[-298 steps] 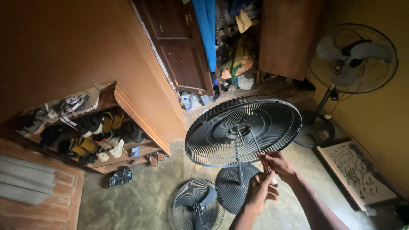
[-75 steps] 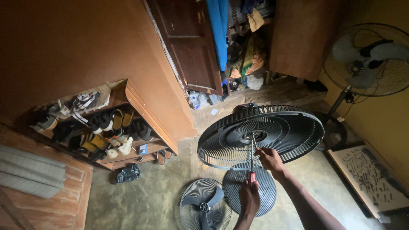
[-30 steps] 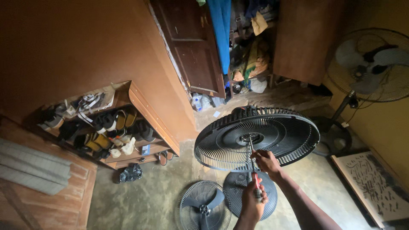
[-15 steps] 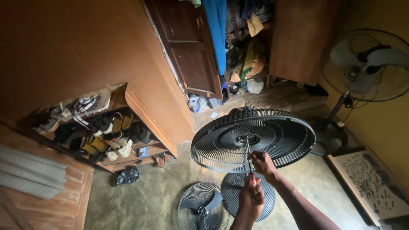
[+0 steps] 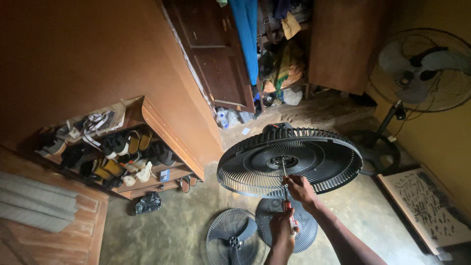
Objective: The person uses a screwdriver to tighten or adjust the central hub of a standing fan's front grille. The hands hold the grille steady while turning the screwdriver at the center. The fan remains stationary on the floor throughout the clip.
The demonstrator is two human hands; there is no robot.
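Concrete floor (image 5: 196, 230), 1 loose grille (image 5: 234, 239) already off. Both hands' fingers hold a screwdriver (image 5: 286, 196) at the fan guard (image 5: 289, 162) hub; guard still mounted.

Few seen. Small blue rectangular package (image 5: 165, 175) standing on the lower shelf of the shoe rack (image 5: 147, 105), among the shoes. Flat rectangular board (image 5: 426, 206) with pale face and dark scrawled markings lying on the floor at right, wood-framed. No screens.
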